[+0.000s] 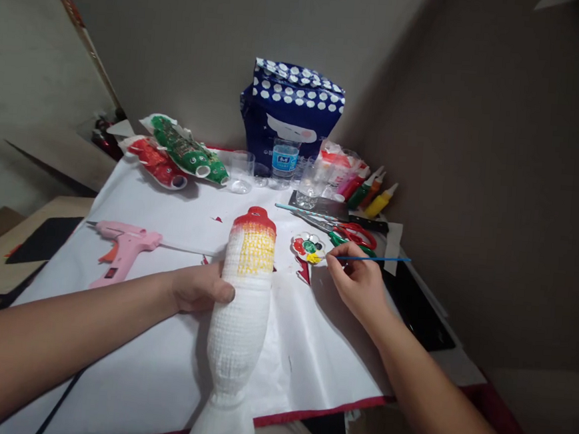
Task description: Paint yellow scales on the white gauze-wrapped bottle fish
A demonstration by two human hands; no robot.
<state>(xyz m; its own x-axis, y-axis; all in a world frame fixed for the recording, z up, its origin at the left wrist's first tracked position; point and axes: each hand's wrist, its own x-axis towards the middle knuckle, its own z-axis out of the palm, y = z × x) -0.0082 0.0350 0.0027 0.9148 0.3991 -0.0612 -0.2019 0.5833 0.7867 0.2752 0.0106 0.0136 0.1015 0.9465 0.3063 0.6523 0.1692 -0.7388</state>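
Note:
My left hand is wrapped round the middle of a white cloth-covered bottle, thumb on its front. The bottle's cap end is painted red, and a yellow patch of paint lies below that on the white weave; its lower end flares out toward me. Between the fingertips of my right hand is a thin blue paintbrush, held almost level. Its tip meets the yellow paint in a flower-shaped palette, which also holds red, green and black paint.
A pink glue gun lies at left. Two painted fish rest behind it. Farther back stand clear cups, a water bottle, a blue bag and paint bottles. Scissors and a knife lie behind the palette.

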